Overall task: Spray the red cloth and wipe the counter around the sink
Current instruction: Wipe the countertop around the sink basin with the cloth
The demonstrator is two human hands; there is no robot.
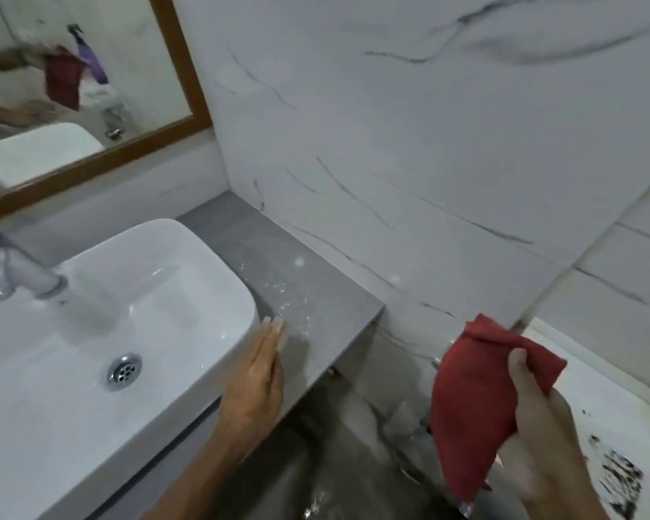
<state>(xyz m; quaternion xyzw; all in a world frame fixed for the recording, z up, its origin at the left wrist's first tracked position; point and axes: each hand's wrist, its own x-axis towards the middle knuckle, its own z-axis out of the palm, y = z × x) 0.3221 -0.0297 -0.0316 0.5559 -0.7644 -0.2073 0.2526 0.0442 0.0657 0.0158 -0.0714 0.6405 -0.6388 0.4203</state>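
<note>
Right hand [533, 418] grips the red cloth [477, 399], bunched, thumb pressed over its front face, remaining fingers wrapped behind and mostly hidden by the fabric. Cloth hangs in the air off the end of the counter, above the floor, not touching any surface; its upper corner sticks up above the thumb, lower end droops below the palm. A clear shiny object shows just below the cloth's lower end, too blurred to identify

Left hand [258, 373] is flat and open, fingers straight and held together, nothing in it. It lies edge-on in the gap between the sink [188, 257] wall and the grey counter [274, 257], little-finger side down on the counter top, palm side against or just beside the basin's outer wall; exact contact with the basin cannot be told. Fingertips [274, 326] point away from the person

Just ahead of the left fingertips the counter carries scattered water droplets [293, 298]. Counter runs on to the marble wall [409, 163] corner beyond. Left of the left hand: basin interior with drain [124, 371], and the tap [23, 272] over its far rim, blurred

Well beyond the left hand, the wood-framed mirror [181, 65] reflects the cloth, both arms and a purple spray bottle, all smeared

Right hand is well apart from the left, off the counter's right end
</note>
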